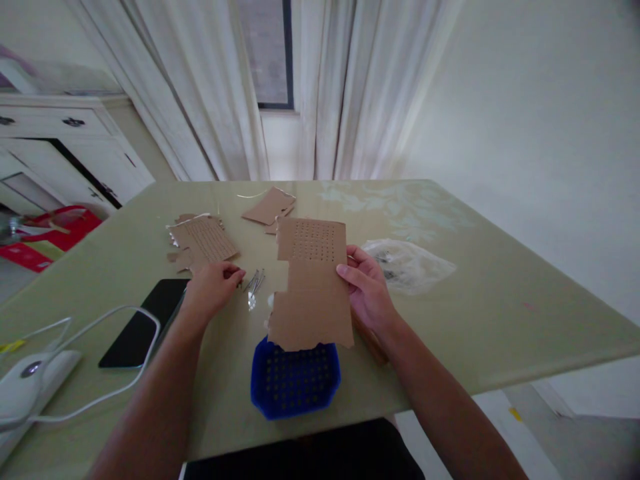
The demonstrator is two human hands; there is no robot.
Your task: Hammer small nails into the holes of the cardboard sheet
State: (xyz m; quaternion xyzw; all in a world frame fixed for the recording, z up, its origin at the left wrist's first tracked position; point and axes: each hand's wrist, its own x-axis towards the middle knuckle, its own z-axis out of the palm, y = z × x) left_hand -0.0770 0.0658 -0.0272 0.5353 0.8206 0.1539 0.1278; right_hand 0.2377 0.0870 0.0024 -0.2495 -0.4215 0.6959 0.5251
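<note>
Forearms, cut off below, lie nearest me; right hand pinches cardboard to its left; left hand, apart, curls beside nails, its grip unclear to me.

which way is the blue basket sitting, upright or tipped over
Upright: the blue basket stands on the table, its open top facing up and dotted floor visible.

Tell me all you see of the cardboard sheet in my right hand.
The cardboard sheet is brown, with rows of small holes in its far part, a notch in its left edge and a ragged near edge. Your right hand pinches its right edge, thumb on top. In view, its near end overlaps the blue basket; contact is unclear.
</note>
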